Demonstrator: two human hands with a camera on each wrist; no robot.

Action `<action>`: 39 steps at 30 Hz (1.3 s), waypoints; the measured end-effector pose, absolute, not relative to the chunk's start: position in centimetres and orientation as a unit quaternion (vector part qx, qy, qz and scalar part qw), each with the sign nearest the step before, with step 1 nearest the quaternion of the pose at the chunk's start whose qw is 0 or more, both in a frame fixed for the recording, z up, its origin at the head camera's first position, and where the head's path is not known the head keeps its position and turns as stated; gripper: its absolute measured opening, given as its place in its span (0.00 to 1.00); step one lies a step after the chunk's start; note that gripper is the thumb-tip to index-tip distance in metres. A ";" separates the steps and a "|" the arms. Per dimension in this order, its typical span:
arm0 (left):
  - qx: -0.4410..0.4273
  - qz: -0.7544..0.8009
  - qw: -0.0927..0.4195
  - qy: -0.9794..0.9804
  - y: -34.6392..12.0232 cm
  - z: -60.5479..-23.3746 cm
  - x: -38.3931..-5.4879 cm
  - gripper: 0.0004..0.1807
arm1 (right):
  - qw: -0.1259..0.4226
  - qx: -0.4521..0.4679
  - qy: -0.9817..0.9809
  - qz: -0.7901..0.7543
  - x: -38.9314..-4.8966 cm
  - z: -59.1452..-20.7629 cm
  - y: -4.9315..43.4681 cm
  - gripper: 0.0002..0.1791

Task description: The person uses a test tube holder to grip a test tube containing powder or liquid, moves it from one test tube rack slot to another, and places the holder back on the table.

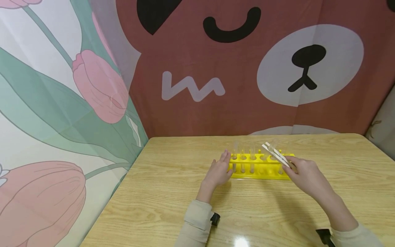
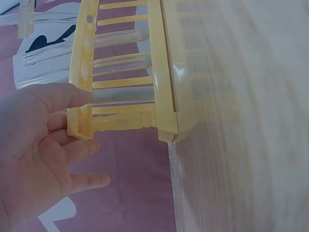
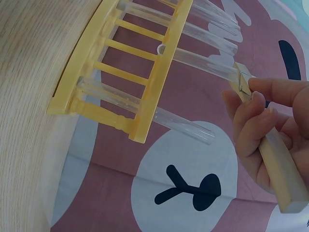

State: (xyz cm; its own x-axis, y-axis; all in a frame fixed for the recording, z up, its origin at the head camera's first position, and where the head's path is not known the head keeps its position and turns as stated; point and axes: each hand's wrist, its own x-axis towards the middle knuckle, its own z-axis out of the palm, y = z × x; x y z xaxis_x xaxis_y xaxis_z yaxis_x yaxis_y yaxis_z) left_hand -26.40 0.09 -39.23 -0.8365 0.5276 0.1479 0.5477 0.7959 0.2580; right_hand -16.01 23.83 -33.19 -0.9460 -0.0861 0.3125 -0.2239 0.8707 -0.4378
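Here, the right grip (image 1: 303,171) clasps a clamp (image 3: 284,176), tube (image 3: 205,65) beyond it; the left (image 1: 217,171) pinches the rack (image 3: 161,77).

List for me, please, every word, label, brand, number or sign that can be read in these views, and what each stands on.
Readable text: none.
Wall backdrop: printed drawings only; its pale zigzag resembles an "m" but looks like part of the bear picture.
Yellow rack, test tubes and wooden clamp: no marking visible.
Black pieces at the wrists: too small to tell.
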 end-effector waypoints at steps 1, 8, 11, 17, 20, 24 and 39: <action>-0.284 -0.146 0.035 -0.947 0.1 -39.2 -26.4 0.34 | 0.143 0.081 -0.957 0.240 -16.0 -33.2 23.8 0.19; -0.283 -0.147 0.036 -0.947 0.1 -39.2 -26.5 0.34 | 0.138 0.080 -0.957 0.241 -16.0 -33.2 23.9 0.20; -0.283 -0.146 0.037 -0.947 0.1 -39.3 -26.5 0.34 | 0.135 0.078 -0.958 0.242 -16.0 -33.2 23.9 0.20; -0.287 -0.141 0.039 -0.947 0.1 -39.3 -26.4 0.34 | 0.135 0.077 -0.957 0.244 -16.0 -33.2 23.9 0.20; -0.288 -0.139 0.041 -0.946 0.1 -39.3 -26.4 0.34 | 0.135 0.077 -0.957 0.245 -16.0 -33.2 23.9 0.20; -0.290 -0.138 0.043 -0.946 0.0 -39.2 -26.4 0.34 | 0.135 0.077 -0.957 0.245 -16.0 -33.2 23.9 0.20; -0.287 -0.147 0.039 -0.946 0.1 -39.3 -26.4 0.34 | 0.129 0.076 -0.957 0.247 -16.0 -33.3 23.8 0.21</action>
